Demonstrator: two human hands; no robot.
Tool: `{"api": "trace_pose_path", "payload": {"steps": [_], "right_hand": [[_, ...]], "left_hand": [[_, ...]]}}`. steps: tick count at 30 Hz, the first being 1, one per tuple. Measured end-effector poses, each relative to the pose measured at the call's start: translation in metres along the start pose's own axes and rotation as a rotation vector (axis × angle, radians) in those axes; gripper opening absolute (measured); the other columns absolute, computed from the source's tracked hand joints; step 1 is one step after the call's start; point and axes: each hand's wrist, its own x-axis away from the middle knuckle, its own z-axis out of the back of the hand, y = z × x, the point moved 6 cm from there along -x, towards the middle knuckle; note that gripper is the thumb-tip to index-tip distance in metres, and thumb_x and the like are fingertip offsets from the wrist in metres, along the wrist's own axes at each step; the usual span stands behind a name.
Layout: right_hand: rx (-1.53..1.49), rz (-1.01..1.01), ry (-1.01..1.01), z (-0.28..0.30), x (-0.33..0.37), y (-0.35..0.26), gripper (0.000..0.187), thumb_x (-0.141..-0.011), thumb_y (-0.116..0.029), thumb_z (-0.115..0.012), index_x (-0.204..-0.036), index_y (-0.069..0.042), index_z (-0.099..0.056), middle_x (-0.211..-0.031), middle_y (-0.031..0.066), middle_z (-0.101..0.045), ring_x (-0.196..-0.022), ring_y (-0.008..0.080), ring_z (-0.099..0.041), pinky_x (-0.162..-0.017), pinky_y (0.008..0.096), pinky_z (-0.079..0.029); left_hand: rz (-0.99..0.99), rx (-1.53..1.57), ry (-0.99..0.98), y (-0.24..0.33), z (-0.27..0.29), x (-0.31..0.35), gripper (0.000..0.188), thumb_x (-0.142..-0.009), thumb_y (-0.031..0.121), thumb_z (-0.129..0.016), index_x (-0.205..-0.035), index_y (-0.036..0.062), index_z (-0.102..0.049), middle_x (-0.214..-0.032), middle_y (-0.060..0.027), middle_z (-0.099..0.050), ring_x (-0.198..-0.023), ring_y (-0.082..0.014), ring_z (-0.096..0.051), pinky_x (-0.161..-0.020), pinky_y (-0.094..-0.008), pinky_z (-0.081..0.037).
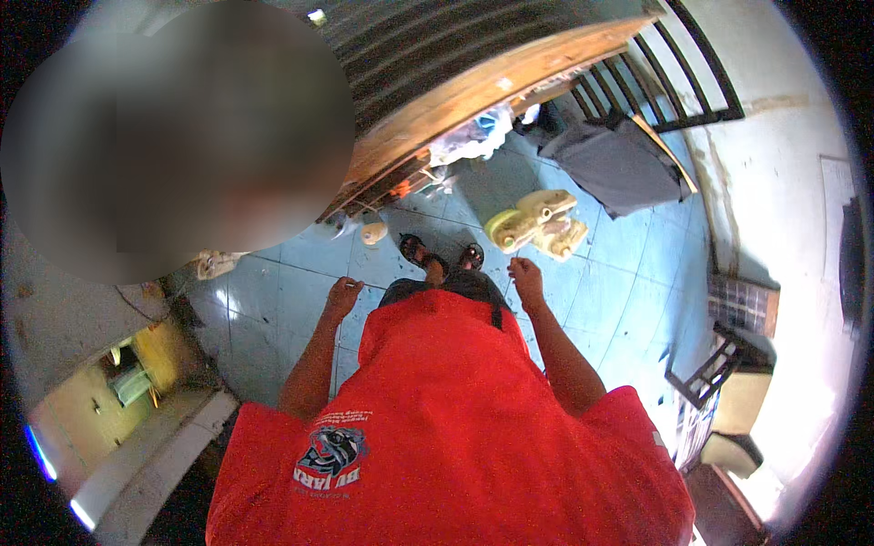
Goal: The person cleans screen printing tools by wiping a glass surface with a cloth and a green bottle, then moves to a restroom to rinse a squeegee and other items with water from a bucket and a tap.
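Note:
My left hand (344, 297) hangs low over the blue tiled floor (296, 268), left of my dark shorts (446, 288). Its fingers are curled together, and I cannot make out whether anything small is in them. On the other side, my right hand (525, 278) hangs with fingers bent inward in a loose pinch; what they hold, if anything, is too small to tell. Just beyond that hand, a yellow moulded plastic thing (537, 224) with rounded parts lies on the floor, apart from my fingers. My sandalled feet (442, 253) show between both hands.
A long wooden bench edge (482, 77) crosses ahead, with plastic bags (473, 135) beneath it. A small beige rounded object (373, 233) lies near my feet. Dark cloth (614, 164) drapes ahead right; a dark metal frame (706, 369) stands at the right wall. Blur covers the upper left.

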Motion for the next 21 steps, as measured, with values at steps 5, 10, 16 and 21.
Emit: {"api": "trace_pose_path", "payload": {"steps": [5, 10, 16, 21], "right_hand": [[0.321, -0.14, 0.022, 0.027, -0.01, 0.063, 0.031, -0.081, -0.029, -0.055, -0.09, 0.001, -0.061, -0.081, 0.0128, -0.063, -0.075, 0.0207, -0.06, -0.069, 0.032, -0.047], [0.469, 0.225, 0.194, 0.031, -0.117, 0.018, 0.035, -0.079, -0.034, -0.056, -0.093, -0.002, -0.057, -0.087, 0.0216, -0.059, -0.087, 0.0368, -0.056, -0.074, 0.0443, -0.045], [0.589, 0.595, 0.098, -0.025, -0.34, -0.027, 0.032, -0.077, -0.03, -0.059, -0.103, -0.011, -0.058, -0.106, 0.0204, -0.054, -0.101, 0.0315, -0.052, -0.083, 0.0399, -0.045], [1.071, 0.475, 0.079, -0.094, -0.397, -0.113, 0.03, -0.08, -0.031, -0.052, -0.105, -0.016, -0.06, -0.13, 0.024, -0.034, -0.118, 0.0415, -0.036, -0.093, 0.0459, -0.039]], "left_hand": [[0.339, 0.175, 0.01, 0.018, -0.018, -0.012, 0.03, -0.081, 0.029, -0.061, -0.089, 0.001, -0.053, -0.065, -0.0101, -0.057, -0.06, -0.0209, -0.056, -0.061, -0.034, -0.046], [0.073, 0.036, -0.078, -0.004, -0.111, 0.012, 0.032, -0.08, 0.027, -0.061, -0.097, 0.0008, -0.055, -0.09, -0.0136, -0.057, -0.085, -0.0273, -0.055, -0.078, -0.0354, -0.043], [0.108, -0.212, 0.051, 0.069, -0.124, 0.055, 0.032, -0.081, 0.024, -0.06, -0.103, 0.0011, -0.053, -0.101, -0.0156, -0.053, -0.092, -0.0307, -0.053, -0.08, -0.0392, -0.043], [0.308, -0.002, 0.189, -0.094, -0.089, 0.154, 0.03, -0.081, 0.021, -0.059, -0.103, 0.0014, -0.053, -0.097, -0.0117, -0.055, -0.084, -0.0228, -0.056, -0.073, -0.0345, -0.045]]}}
